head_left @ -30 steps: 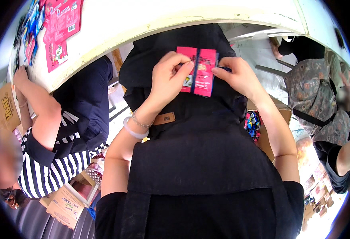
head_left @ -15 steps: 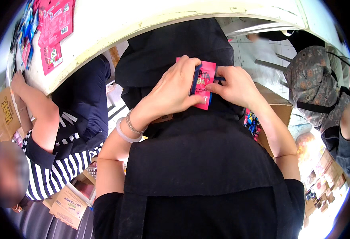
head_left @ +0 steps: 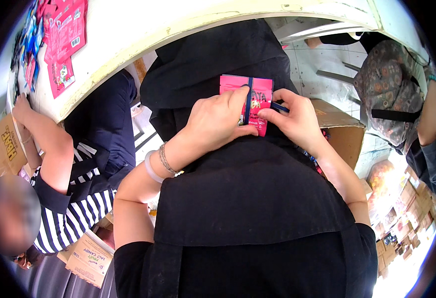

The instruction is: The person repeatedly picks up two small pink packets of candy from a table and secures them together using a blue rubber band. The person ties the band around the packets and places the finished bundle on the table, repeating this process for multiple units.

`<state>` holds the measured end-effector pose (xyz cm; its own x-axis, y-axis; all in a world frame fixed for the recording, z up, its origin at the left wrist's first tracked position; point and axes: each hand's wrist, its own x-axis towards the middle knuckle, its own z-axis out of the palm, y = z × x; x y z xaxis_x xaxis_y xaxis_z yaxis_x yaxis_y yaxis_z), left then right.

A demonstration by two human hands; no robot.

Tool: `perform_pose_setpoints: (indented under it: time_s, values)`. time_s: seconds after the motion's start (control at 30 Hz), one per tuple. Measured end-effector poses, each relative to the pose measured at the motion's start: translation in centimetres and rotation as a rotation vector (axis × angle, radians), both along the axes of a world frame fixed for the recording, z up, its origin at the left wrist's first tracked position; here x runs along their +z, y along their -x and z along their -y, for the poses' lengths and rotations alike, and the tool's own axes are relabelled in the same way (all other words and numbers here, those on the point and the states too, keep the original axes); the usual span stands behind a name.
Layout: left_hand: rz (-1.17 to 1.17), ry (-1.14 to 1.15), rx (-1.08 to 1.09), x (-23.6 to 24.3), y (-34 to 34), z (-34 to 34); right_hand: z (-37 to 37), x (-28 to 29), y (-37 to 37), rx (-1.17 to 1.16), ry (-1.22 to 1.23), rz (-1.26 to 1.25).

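Over my black-aproned lap I hold a flat pink packet [head_left: 263, 90] with dark printing; blue edges show behind it, so there may be more than one layer. My left hand [head_left: 212, 115] grips it from the left, with fingers over the front and thumb at the lower edge. A narrow dark blue strip [head_left: 248, 110] runs up and down across the packet's face, under my left fingertips. At the packet's right edge, my right hand [head_left: 297, 116] pinches a dark strip end [head_left: 279, 107] between thumb and fingers. Whether both strips are one piece is hidden.
A white table [head_left: 178, 20] curves ahead, with pink packets [head_left: 69, 35] and blue ones [head_left: 31, 42] at its left. A co-worker in a striped top [head_left: 74, 218] sits left. An open carton [head_left: 344, 139] stands right, near another person's patterned clothing [head_left: 389, 94].
The dark strip now shows across the packet's face, with more pink visible left of it. My right hand has moved slightly right and down, still pinching the strip end.
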<state>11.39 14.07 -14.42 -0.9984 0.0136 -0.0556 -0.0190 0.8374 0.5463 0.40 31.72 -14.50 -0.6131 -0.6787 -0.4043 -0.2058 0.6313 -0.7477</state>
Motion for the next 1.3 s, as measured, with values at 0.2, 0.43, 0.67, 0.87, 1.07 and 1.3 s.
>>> perform_pose_setpoints:
  time_s: [0.2,0.43,0.67,0.87,1.07,1.3]
  values:
    - [-0.103,-0.013,0.127,-0.3,-1.0,-0.8,0.2,-0.1,-1.1,0.021,-0.100,-0.294]
    - [-0.134,0.030,0.248,-1.4,-1.2,-0.9,-0.5,-1.3,-2.4,-0.061,0.148,-0.353]
    - [-0.090,-0.008,0.177,-0.1,-0.4,-0.2,1.2,-1.1,-1.2,-0.011,0.002,-0.399]
    - [0.114,-0.599,0.166,2.9,-0.1,3.6,1.6,-0.6,-0.3,0.013,-0.066,-0.425]
    - [0.006,-0.637,0.034,4.1,0.8,5.1,2.5,-0.1,0.1,0.082,-0.113,-0.502]
    - [-0.029,-0.517,-0.352,3.8,6.9,0.7,1.4,-4.7,-0.7,0.093,0.260,-0.599]
